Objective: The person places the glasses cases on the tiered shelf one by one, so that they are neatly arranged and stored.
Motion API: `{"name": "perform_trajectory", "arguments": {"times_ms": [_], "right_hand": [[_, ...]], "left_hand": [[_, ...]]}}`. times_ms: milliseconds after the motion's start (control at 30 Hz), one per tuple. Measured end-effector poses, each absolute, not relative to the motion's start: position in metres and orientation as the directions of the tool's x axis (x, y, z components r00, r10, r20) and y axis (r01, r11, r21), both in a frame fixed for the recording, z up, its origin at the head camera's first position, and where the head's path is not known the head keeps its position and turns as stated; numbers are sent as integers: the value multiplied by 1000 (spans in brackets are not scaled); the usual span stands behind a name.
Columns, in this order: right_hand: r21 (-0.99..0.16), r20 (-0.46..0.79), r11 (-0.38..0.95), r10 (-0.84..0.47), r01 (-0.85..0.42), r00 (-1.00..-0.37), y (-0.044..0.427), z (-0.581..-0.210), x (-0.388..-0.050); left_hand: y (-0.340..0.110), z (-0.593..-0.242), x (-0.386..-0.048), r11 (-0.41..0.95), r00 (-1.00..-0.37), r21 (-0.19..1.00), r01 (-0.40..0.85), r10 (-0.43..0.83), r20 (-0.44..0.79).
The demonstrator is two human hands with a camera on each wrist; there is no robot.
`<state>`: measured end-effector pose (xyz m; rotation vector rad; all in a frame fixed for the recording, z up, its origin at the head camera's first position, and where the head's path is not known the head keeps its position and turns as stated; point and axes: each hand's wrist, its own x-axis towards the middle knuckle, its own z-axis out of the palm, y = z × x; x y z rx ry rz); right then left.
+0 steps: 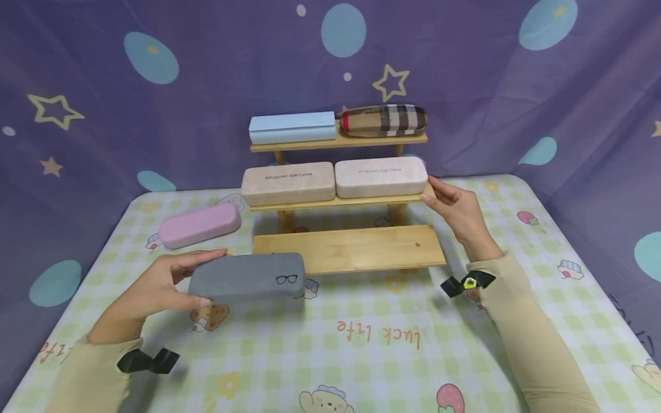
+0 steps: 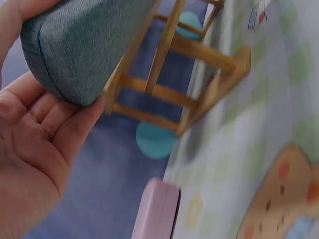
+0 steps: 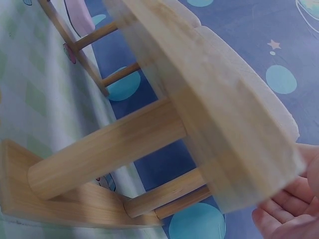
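Observation:
My left hand (image 1: 160, 287) grips the left end of a grey-blue glasses case (image 1: 248, 277), thumb in front and fingers behind. The case has a small glasses print and hangs above the tablecloth, before the lowest shelf of a wooden stepped stand (image 1: 351, 249). At the right end of the middle shelf, my right hand (image 1: 457, 212) holds the board's end between thumb and fingers. Beside those fingertips lies a white glasses case (image 1: 382, 178), with a beige glasses case (image 1: 289, 183) to its left. The right wrist view shows the right hand (image 3: 294, 209) against the shelf end.
A pink glasses case (image 1: 200, 225) lies on the checked tablecloth (image 1: 372, 367), left of the stand. On the top shelf are a light blue case (image 1: 292, 127) and a plaid case (image 1: 384, 120). A purple patterned curtain (image 1: 217, 115) hangs behind.

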<state>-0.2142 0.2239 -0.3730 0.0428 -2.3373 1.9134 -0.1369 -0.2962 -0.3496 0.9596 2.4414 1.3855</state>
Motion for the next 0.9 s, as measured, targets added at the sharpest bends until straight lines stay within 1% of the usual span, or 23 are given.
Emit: {"name": "perform_trajectory", "arguments": {"times_ms": [133, 333, 467, 667, 733, 900], "right_hand": [[-973, 119, 205, 56, -105, -991, 224, -372, -215], [-976, 139, 177, 52, -128, -989, 224, -374, -215], [-972, 148, 192, 53, -136, -988, 224, -375, -215], [-968, 136, 219, 60, -120, -989, 224, -373, -215], [-969, 138, 216, 63, -121, -988, 224, -374, -215], [-972, 146, 193, 66, -131, -987, 223, -375, -215]], "left_hand": [[-278, -350, -141, 423, -801, 796, 432, 586, 123], [-256, -352, -148, 407, -801, 805, 432, 584, 135], [-243, -353, -151, 404, -801, 800, 444, 578, 152], [-221, -351, -157, 436, -812, 804, 404, 575, 96], [-212, -351, -159, 422, -816, 821, 385, 572, 89], [-189, -354, -162, 315, -828, 902, 297, 556, 78]]}}
